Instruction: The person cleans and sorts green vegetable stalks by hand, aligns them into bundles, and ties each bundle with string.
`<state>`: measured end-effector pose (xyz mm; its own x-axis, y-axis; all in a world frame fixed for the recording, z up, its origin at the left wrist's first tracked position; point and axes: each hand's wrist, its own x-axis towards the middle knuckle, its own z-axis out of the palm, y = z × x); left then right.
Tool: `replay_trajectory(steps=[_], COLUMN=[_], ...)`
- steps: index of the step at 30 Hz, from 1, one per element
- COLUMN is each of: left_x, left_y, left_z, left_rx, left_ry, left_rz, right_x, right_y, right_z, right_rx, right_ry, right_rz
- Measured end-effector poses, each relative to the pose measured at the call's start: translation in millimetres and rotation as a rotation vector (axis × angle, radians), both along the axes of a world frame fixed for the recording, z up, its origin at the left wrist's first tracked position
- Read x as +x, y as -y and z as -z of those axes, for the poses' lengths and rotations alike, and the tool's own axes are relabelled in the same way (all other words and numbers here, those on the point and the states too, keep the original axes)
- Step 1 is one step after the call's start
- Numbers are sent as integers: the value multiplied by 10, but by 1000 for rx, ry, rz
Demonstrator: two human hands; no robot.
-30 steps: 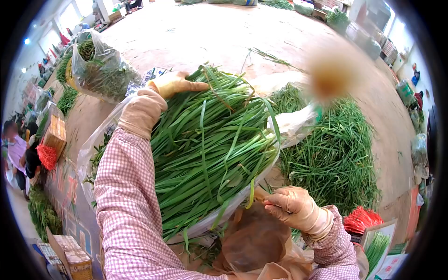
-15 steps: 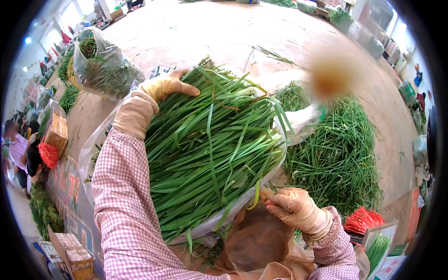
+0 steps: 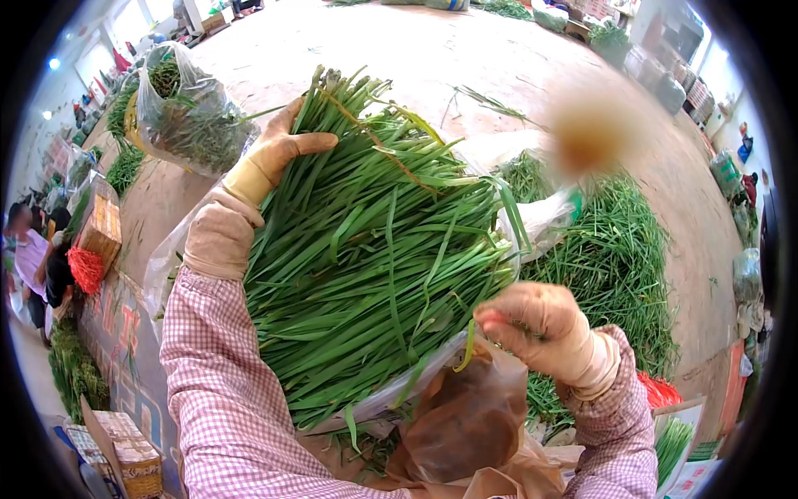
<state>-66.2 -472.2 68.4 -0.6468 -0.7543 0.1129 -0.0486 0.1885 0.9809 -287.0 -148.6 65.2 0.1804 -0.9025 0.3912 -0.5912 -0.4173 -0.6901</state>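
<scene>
A thick pile of garlic chives (image 3: 374,274) lies in front of me on a clear plastic sheet or bag (image 3: 164,279). My left hand (image 3: 278,154), in a pale glove, grips a bunch at the pile's far left; the thumb lies across the stalks and the other fingers are mostly hidden behind. My right hand (image 3: 536,333), also gloved, is closed in a pinch beside the pile's right end. Something reddish shows at its fingertips, too small to name. Just below, a yellowed leaf (image 3: 467,345) hangs over the edge. Brownish plastic (image 3: 465,416) covers my lap.
To the right spreads a loose heap of green stalks (image 3: 619,274), with red ties (image 3: 658,389) near it. A clear bag of greens (image 3: 187,125) stands at back left. Woven boxes (image 3: 137,466) and a person (image 3: 32,258) are on the left.
My left hand has moved up and slightly left, raising the bunch at the pile's far end. My right hand has risen and shifted right, from below the pile's edge to beside its end.
</scene>
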Motion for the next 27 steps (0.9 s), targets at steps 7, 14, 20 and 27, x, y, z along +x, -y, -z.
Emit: replay_trajectory(steps=[7,14,20,27], left_x=[11,-8,55,340], left_y=[-100,-436,-654,-843], left_z=[107,40,242,334], left_rx=[-162,-414,-626,-411], left_ry=[-34,170,230,-332], left_rz=[-72,-190,-260,-392], right_x=[286,463,1000,1747], right_y=[960,2148,1989,1777], right_z=[-523,-178,-288,-220], right_rx=[171,108,-14,-246], right_ry=[912,1072,1130,918], right_rz=[64,428,103,-234])
